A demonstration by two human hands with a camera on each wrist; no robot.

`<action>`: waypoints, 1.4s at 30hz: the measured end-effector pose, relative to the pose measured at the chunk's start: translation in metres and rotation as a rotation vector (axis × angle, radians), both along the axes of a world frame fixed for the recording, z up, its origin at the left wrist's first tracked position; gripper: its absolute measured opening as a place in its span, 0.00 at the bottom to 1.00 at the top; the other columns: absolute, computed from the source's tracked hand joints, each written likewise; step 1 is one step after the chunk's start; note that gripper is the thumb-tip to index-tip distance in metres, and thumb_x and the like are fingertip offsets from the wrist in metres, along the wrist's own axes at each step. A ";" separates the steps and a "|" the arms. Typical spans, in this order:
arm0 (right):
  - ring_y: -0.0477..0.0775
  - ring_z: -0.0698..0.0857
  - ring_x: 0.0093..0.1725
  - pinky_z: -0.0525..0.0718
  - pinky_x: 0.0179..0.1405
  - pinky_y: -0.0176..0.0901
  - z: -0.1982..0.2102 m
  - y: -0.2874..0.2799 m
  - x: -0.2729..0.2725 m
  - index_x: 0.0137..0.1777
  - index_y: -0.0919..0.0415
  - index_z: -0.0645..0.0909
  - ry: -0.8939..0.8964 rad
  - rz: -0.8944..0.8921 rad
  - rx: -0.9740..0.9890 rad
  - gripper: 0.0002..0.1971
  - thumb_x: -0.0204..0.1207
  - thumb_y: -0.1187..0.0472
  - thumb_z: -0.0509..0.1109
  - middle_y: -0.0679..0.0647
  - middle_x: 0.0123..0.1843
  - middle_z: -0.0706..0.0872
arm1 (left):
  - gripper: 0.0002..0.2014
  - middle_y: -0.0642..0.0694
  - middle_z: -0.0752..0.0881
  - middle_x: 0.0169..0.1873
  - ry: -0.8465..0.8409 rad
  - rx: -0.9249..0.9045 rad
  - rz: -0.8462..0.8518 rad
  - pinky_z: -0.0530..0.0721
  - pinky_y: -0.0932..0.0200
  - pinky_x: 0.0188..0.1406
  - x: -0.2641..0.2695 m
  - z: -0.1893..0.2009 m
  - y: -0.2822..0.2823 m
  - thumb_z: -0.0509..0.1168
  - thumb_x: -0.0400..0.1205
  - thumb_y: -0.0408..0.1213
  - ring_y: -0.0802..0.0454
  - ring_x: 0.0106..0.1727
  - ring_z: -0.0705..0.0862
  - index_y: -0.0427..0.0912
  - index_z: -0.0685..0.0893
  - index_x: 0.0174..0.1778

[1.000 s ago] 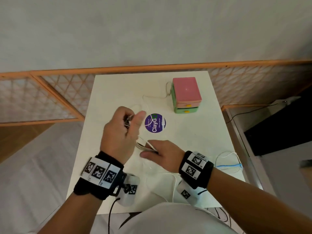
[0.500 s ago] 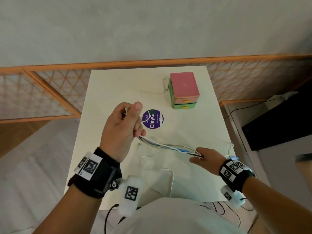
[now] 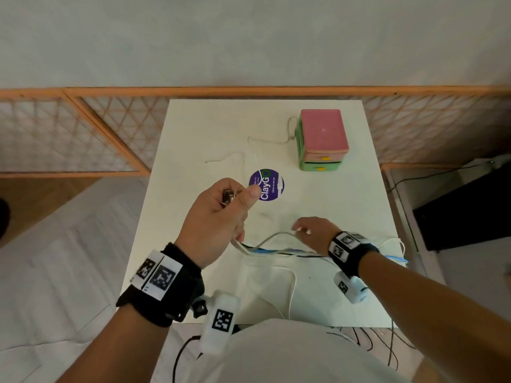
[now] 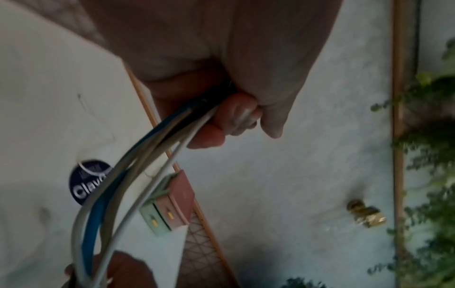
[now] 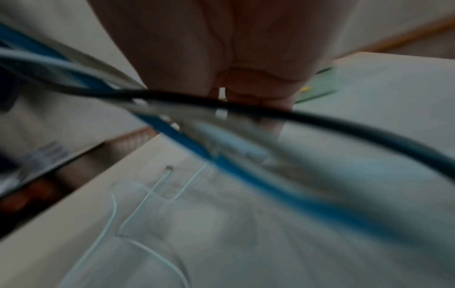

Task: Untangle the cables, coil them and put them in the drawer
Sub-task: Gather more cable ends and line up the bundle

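My left hand (image 3: 221,211) is raised over the table's middle and grips the plug ends of a cable bundle (image 3: 276,248) of white, blue and black cables (image 4: 138,155). The bundle runs right from under this fist to my right hand (image 3: 312,232), whose fingers curl round it (image 5: 187,117), and trails on to the table's right edge. One white strand arches up to the right fingertips. The small drawer box (image 3: 320,139), pink on top and green below with yellow knobs, stands shut at the far right (image 4: 169,202).
A round purple sticker (image 3: 266,185) lies on the white table (image 3: 345,205) beyond my left thumb. A thin white cable (image 3: 265,140) snakes beside the drawer box, another (image 3: 291,286) near the front edge. Orange lattice railing (image 3: 110,134) lies beyond the table.
My right hand slid right along the bundle away from the left hand, then came back a little toward the middle. The bundle now hangs slack with a strand arching up. The left hand stays raised.
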State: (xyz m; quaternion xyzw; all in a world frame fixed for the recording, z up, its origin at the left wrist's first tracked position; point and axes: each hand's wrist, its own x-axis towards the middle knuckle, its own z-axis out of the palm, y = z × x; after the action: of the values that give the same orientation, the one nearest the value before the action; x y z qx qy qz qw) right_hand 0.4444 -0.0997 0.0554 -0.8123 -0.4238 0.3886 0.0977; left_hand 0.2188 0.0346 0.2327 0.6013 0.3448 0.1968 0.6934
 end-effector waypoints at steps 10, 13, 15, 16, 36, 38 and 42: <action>0.64 0.85 0.66 0.81 0.63 0.52 0.007 0.097 -0.102 0.75 0.57 0.76 -0.231 0.446 -0.042 0.18 0.88 0.64 0.59 0.60 0.68 0.83 | 0.19 0.54 0.75 0.21 0.228 0.178 -0.035 0.80 0.48 0.31 -0.047 -0.017 -0.010 0.73 0.84 0.51 0.51 0.20 0.75 0.38 0.80 0.41; 0.65 0.85 0.69 0.81 0.69 0.53 -0.006 0.103 -0.116 0.73 0.58 0.80 -0.270 0.535 -0.117 0.16 0.89 0.59 0.59 0.59 0.68 0.85 | 0.17 0.54 0.76 0.19 0.269 0.191 -0.024 0.80 0.52 0.31 -0.055 -0.018 -0.008 0.73 0.85 0.50 0.52 0.20 0.77 0.42 0.79 0.39; 0.64 0.84 0.70 0.80 0.72 0.55 -0.015 0.107 -0.122 0.64 0.61 0.83 -0.331 0.557 -0.142 0.14 0.88 0.54 0.62 0.59 0.68 0.85 | 0.17 0.55 0.77 0.19 0.284 0.196 -0.036 0.80 0.54 0.30 -0.058 -0.018 -0.009 0.72 0.85 0.50 0.52 0.21 0.77 0.44 0.79 0.38; 0.63 0.84 0.70 0.79 0.72 0.54 -0.018 0.108 -0.122 0.57 0.62 0.84 -0.359 0.542 -0.163 0.13 0.87 0.53 0.64 0.59 0.68 0.85 | 0.17 0.55 0.77 0.19 0.290 0.197 -0.039 0.80 0.54 0.30 -0.058 -0.019 -0.009 0.72 0.84 0.51 0.52 0.21 0.78 0.45 0.79 0.38; 0.68 0.87 0.59 0.84 0.57 0.52 -0.029 0.057 -0.065 0.60 0.53 0.78 -0.101 0.013 -0.084 0.11 0.81 0.53 0.65 0.59 0.57 0.86 | 0.19 0.50 0.75 0.23 0.330 0.286 -0.049 0.80 0.66 0.26 -0.050 -0.026 0.003 0.73 0.83 0.52 0.52 0.22 0.78 0.40 0.79 0.41; 0.65 0.88 0.46 0.85 0.45 0.52 -0.011 0.047 -0.045 0.49 0.54 0.72 0.003 -0.102 0.002 0.04 0.80 0.56 0.64 0.57 0.46 0.89 | 0.19 0.49 0.74 0.24 0.335 0.296 -0.039 0.79 0.66 0.25 -0.051 -0.026 0.006 0.74 0.83 0.51 0.52 0.23 0.77 0.40 0.79 0.41; 0.52 0.85 0.27 0.84 0.30 0.48 0.040 0.018 -0.014 0.49 0.48 0.73 0.151 -0.326 0.240 0.06 0.85 0.61 0.62 0.54 0.39 0.93 | 0.18 0.50 0.73 0.27 0.325 0.316 -0.038 0.80 0.64 0.24 -0.048 -0.024 0.012 0.76 0.81 0.51 0.53 0.24 0.75 0.41 0.79 0.40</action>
State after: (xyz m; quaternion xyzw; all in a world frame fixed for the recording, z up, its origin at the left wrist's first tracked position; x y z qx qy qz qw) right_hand 0.4303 -0.0812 0.0952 -0.8211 -0.3217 0.3741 0.2869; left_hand 0.1708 0.0462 0.2087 0.7327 0.4054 0.1362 0.5295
